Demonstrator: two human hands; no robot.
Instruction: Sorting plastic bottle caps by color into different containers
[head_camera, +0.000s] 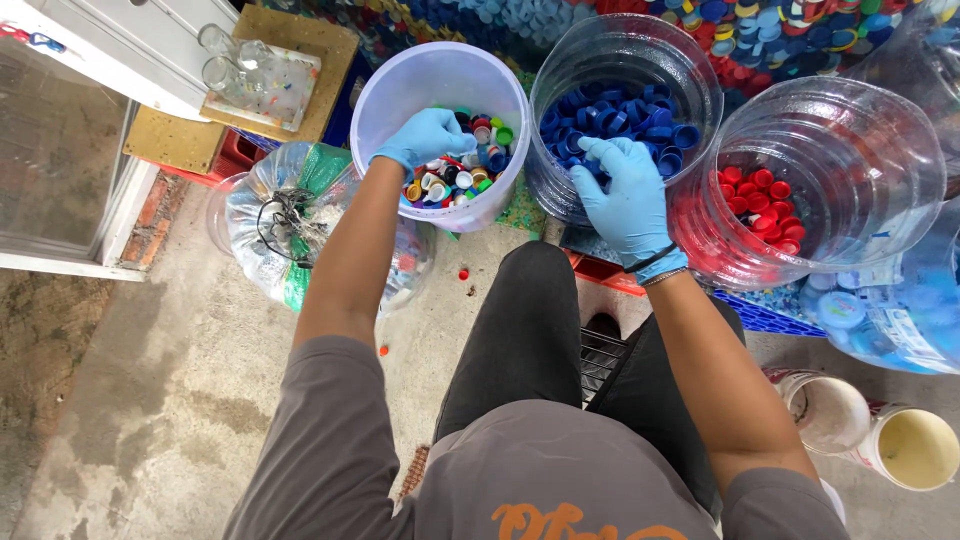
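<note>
The step in hand looks like sorting plastic bottle caps by colour. The left hand (428, 137), in a blue glove, reaches down into the white bucket (385, 85) at upper centre of the frame, its fingers curled among the mixed caps (470, 170); whether it grips any cannot be told. The right hand (622, 195), also gloved, rests over the near rim of the clear jar of blue caps (625, 115) just right of the bucket, fingers bent down towards the caps, and what they hold, if anything, is hidden.

The next move probably calls for a fine pinch: picking single caps of one colour from the jumble and carrying them over a rim without spilling.

The mixed caps are small, round and shallow, in red, green, yellow, white and blue, lying loose at the bucket's bottom. A second clear jar at the right holds red caps (762, 200). A few stray caps (463, 272) lie on the concrete floor (180, 380) below the bucket, near a tied clear bag (290, 215) at the left.
</note>
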